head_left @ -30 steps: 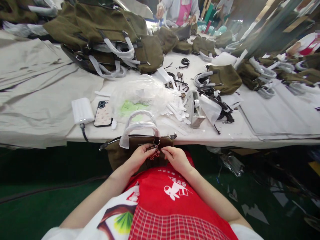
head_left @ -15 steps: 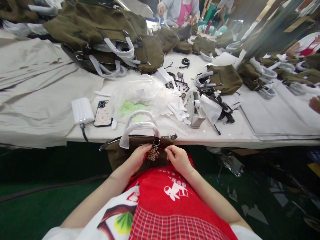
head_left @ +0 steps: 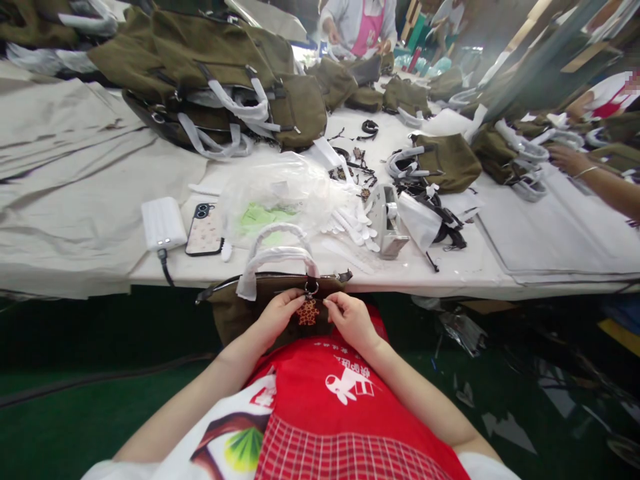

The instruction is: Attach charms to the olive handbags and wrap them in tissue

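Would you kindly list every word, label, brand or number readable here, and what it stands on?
None reads with certainty.
Red apron: characters beside the white animal logo, too small and skewed.
Printed white cloth: marks on a red patch, too small.
Co-worker's pink apron: pale mark, too blurred.

The left arm (head_left: 200, 400) and right arm (head_left: 425, 400) are slanting forward and inward, bare below the sleeves. The left hand (head_left: 277, 315) is pinching, thumb uppermost; just beside it, the right hand (head_left: 354, 323) is pinching too, fingers curling.
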`<state>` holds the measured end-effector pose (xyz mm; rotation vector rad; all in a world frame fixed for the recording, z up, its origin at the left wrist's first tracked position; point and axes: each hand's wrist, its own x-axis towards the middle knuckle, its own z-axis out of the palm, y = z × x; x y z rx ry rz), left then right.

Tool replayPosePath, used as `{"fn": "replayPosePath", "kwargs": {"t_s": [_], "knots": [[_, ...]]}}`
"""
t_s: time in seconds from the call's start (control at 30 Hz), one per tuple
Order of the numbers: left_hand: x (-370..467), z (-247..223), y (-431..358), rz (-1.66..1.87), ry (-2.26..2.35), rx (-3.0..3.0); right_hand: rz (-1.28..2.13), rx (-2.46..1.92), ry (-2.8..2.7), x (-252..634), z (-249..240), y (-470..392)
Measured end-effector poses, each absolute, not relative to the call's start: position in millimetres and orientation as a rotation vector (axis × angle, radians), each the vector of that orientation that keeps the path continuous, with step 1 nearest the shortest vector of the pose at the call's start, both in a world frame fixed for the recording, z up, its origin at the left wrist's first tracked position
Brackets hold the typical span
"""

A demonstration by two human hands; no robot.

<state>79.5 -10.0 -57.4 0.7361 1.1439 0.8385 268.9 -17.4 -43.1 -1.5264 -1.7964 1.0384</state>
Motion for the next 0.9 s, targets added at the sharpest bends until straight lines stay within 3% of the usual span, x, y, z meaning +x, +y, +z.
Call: {"fn": "replayPosePath", "kwargs": {"t_s": [0.67,0.9], "knots": [[80.3,-51.2,-17.3,0.808,1.373,1.414,1.076,-1.508,-1.774,254.9,-50.2,-13.6],[89.3,-55.2,-6.6,1.024,1.352,0.891,1.049,-1.488,-1.762,248.0,-56.2,-6.1]]}}
